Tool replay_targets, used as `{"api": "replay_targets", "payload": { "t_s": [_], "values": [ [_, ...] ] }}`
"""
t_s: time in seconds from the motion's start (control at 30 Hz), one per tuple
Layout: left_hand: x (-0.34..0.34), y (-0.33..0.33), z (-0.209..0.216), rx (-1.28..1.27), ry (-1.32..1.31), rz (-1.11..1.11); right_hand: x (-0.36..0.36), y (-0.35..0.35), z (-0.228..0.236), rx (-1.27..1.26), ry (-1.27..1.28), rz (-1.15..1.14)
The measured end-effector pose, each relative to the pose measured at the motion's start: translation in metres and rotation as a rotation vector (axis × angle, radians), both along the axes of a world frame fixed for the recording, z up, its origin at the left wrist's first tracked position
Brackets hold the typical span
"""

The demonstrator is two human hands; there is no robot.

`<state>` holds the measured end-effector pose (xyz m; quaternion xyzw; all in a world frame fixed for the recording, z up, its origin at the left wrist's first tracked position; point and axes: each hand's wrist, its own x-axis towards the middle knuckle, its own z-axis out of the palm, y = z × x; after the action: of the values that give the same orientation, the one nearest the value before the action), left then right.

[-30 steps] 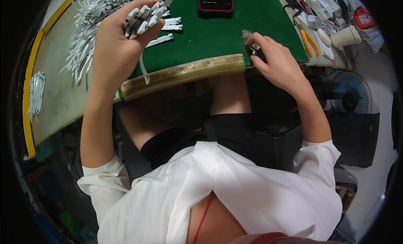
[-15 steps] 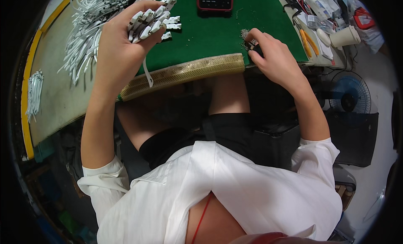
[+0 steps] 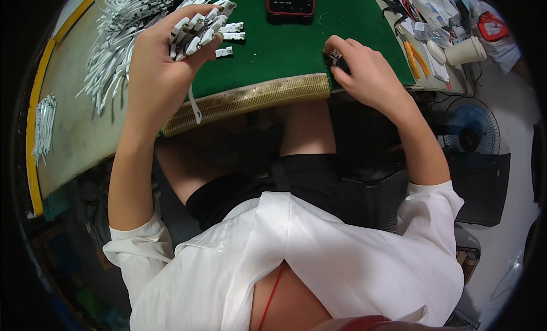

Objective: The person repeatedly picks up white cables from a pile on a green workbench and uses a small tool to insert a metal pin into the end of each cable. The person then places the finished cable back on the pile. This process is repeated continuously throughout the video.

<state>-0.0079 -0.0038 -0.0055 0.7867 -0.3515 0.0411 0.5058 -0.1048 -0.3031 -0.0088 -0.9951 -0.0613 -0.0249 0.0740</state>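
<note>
My left hand (image 3: 154, 66) is closed around a bundle of white cables with white plastic connector ends (image 3: 196, 36), held above the left part of the green mat (image 3: 285, 49). The connectors fan out past my fingertips, and one loose white cable (image 3: 195, 105) hangs below my palm. My right hand (image 3: 369, 73) is at the mat's front right, its thumb and index finger curled round a small dark thing (image 3: 341, 64) mostly hidden by the fingers. A few small metal bits show at the fingertips.
A heap of white cables (image 3: 108, 63) covers the left back of the table, and a smaller bundle (image 3: 44, 126) lies by the yellow edge (image 3: 33, 166). A phone (image 3: 290, 1) stands at the back. Orange-handled pliers (image 3: 416, 60) and a white cup (image 3: 467, 50) are at right.
My right hand has shifted slightly left, its fingers now covering the small pile of metal bits that showed before. My left hand keeps its hold on the cables, almost unmoved.
</note>
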Motion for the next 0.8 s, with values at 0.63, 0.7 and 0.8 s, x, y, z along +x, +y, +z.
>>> {"api": "replay_targets", "payload": {
  "t_s": [0.63, 0.7, 0.8],
  "values": [
    [-0.036, -0.021, -0.002, -0.178, -0.572, 0.034, -0.028, 0.087, 0.051, 1.441, 0.332, 0.032],
    [-0.040, -0.021, -0.001, -0.159, -0.575, 0.038, -0.028, 0.090, 0.050, 1.499, 0.351, 0.022],
    [-0.041, -0.020, -0.001, -0.158, -0.584, 0.037, -0.029, 0.094, 0.050, 1.549, 0.362, 0.027]
  ]
}}
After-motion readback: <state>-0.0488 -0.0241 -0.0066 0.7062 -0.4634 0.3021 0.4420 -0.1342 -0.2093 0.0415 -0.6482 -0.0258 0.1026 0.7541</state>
